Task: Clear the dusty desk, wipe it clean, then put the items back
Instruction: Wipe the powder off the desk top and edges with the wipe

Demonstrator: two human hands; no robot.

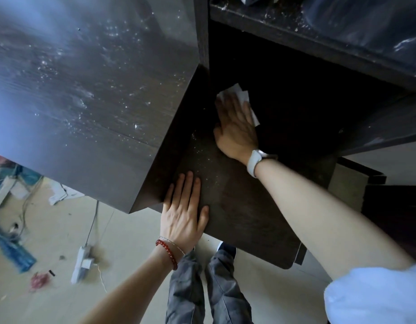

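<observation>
A dark wooden desk fills the view, its big upper top (pixel 85 90) speckled with white dust. Below it a lower dark shelf (pixel 237 213) sticks out toward me, dusty near its back. My right hand (pixel 235 127) lies flat on a white tissue (pixel 243 94) deep on that shelf, in the shadowed recess, pressing it against the wood. A white watch is on that wrist. My left hand (pixel 184 211) rests flat and empty on the shelf's front left edge, fingers spread, with a red bead bracelet on the wrist.
A higher dusty shelf (pixel 295 22) with dark plastic wrap (pixel 370 26) runs across the top right. On the pale floor at left lie a white power strip (pixel 82 263) with its cable, papers (pixel 62 195) and blue items (pixel 10 249). My grey trouser legs (pixel 202 288) stand under the shelf.
</observation>
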